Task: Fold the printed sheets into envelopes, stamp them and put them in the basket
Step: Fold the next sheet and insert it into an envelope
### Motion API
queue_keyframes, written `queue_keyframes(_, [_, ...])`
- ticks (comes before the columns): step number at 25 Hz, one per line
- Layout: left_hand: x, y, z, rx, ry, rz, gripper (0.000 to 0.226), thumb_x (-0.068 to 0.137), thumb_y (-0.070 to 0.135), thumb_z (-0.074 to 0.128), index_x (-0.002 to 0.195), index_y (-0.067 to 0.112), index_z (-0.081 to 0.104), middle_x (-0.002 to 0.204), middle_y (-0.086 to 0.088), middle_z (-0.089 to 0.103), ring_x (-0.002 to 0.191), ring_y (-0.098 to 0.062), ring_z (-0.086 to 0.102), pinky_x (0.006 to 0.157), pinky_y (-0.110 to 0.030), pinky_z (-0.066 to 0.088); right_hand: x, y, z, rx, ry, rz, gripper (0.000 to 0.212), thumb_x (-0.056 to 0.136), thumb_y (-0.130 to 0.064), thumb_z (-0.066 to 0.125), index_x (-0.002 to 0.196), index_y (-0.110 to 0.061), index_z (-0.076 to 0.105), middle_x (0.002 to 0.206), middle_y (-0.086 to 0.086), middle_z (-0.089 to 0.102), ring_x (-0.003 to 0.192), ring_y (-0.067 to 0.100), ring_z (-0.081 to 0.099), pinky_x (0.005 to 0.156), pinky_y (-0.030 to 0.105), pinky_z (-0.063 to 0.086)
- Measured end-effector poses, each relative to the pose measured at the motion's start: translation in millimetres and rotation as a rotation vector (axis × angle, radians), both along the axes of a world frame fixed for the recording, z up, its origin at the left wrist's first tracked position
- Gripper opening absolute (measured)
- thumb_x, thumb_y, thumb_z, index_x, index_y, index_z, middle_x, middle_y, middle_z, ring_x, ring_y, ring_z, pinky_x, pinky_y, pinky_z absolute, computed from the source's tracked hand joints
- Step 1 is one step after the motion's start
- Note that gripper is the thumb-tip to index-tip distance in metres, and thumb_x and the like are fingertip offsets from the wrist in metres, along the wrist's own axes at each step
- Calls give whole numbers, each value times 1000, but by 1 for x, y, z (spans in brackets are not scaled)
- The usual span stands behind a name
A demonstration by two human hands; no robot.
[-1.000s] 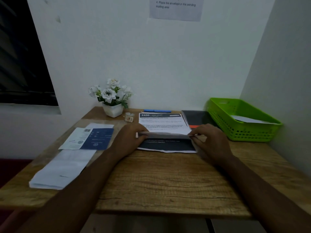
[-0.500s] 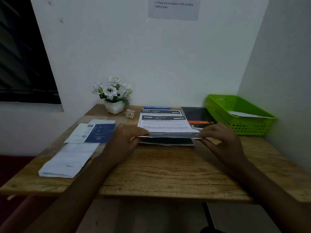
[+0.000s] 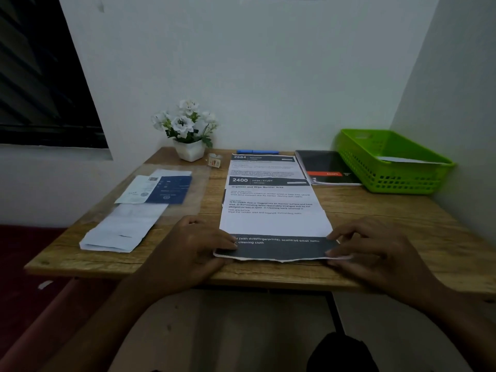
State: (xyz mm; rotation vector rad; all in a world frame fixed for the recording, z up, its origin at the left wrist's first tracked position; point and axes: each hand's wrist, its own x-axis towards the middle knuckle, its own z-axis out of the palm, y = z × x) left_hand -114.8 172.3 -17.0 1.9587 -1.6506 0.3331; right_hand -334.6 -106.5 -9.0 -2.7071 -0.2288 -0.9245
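The printed sheet (image 3: 273, 218) headed 2400 lies along the middle of the wooden table (image 3: 268, 272), with its dark lower band close to the near edge. The left hand (image 3: 188, 248) grips the near left corner, its thumb on top of the dark band and the other fingers curled at the paper's side. The right hand (image 3: 375, 251) pinches the near right corner between thumb and fingertips. The near edge seems lifted a little from the wood.

The far end of this sheet covers a second sheet (image 3: 263, 165) headed 2684, of which only the upper part shows. Behind it a blue pen (image 3: 257, 151) lies along the wall. A black notebook (image 3: 327, 167) lies just beside the sheets on the right, between them and the green basket (image 3: 397, 181), which stands in the right corner with a white paper (image 3: 402, 159) inside.

On the left stand a white flower pot (image 3: 189, 151) and a small object (image 3: 214, 161) too blurred to tell. Nearer lie a blue and white leaflet (image 3: 161, 189) and folded white papers (image 3: 120, 229), the latter near the left hand but apart from it.
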Motion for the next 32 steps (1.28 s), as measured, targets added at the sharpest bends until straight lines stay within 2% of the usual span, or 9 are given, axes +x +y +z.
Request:
queue_keyframes(5, [-4,3,10,40,97,-24,44,74,64,61,102,31,71,107,24,66,104,8,57,90,-20,43,4,0,5,43,149,33,22,78,-52,71,91,-35,75,107,-19,66,100,3,63,77,33,52])
queue_keyframes(8, [-3,-7,25,-19,304,4,33,77,53,62,97,29,72,100,22,68,99,5,60,80,-11,48,10,-6,11,343,198,41,20,84,-43,63,91,-30,76,111,-13,67,107,9,63,87,25,49])
queue_keyframes(10, [8,-21,34,-62,421,69,15,82,36,68,93,27,72,92,18,69,90,4,61,74,-10,50,22,-11,14,465,187,-3,17,84,-41,61,86,-33,76,106,-12,69,104,11,63,83,25,50])
queue_keyframes(14, [50,-65,55,-69,447,138,3,80,19,72,82,22,72,72,11,68,63,0,62,55,-8,46,64,-31,15,636,112,-133,12,90,-20,64,93,-25,74,96,-6,73,91,18,65,75,37,51])
queue_keyframes(17, [84,-97,60,-95,468,204,7,79,15,73,84,9,73,66,6,66,49,0,58,51,-12,45,100,-51,13,739,127,-243,11,89,-15,65,95,-19,73,90,14,72,74,26,63,66,38,49])
queue_keyframes(20, [113,-124,51,-40,441,328,18,75,28,77,85,13,73,78,3,69,61,-2,59,60,-25,47,131,-69,10,684,167,-287,9,85,-18,71,90,-26,71,79,3,69,60,8,57,61,26,44])
queue_keyframes(23, [127,-134,37,137,343,470,58,61,65,73,98,22,65,94,8,64,81,-6,57,67,-29,48,150,-82,8,475,245,-359,21,76,-31,79,94,-28,68,93,-6,63,75,4,57,66,17,43])
queue_keyframes(27, [132,-136,29,308,355,495,103,38,82,68,122,24,54,113,6,62,98,-12,57,74,-30,44,156,-89,-3,262,183,-417,37,70,-44,80,103,-29,71,106,-2,58,98,16,53,84,33,45])
queue_keyframes(32, [137,-139,24,337,387,451,114,39,75,75,135,22,44,130,2,54,110,-15,52,85,-31,44,160,-94,-4,183,261,-490,58,71,-50,77,125,-36,60,135,-4,49,124,24,39,102,48,36])
